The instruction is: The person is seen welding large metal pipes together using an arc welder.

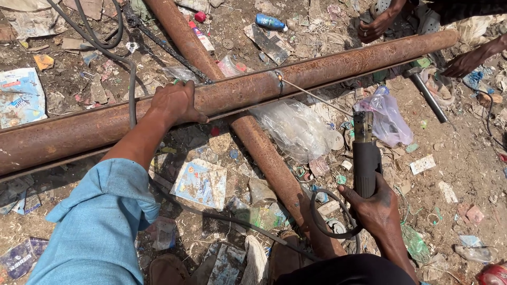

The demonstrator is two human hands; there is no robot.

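Left hand (177, 103) lies open, palm down, on the rusty pipe (317, 68) — long axis left-right. Right hand (375, 208) grips the electrode holder (365, 158); welding rod (311, 95) meets the pipe's seam ahead-left (right hand nearer).

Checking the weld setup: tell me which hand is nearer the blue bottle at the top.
Left. The left hand rests on the rusty pipe below-left of the blue bottle; the right hand grips the electrode holder much lower.
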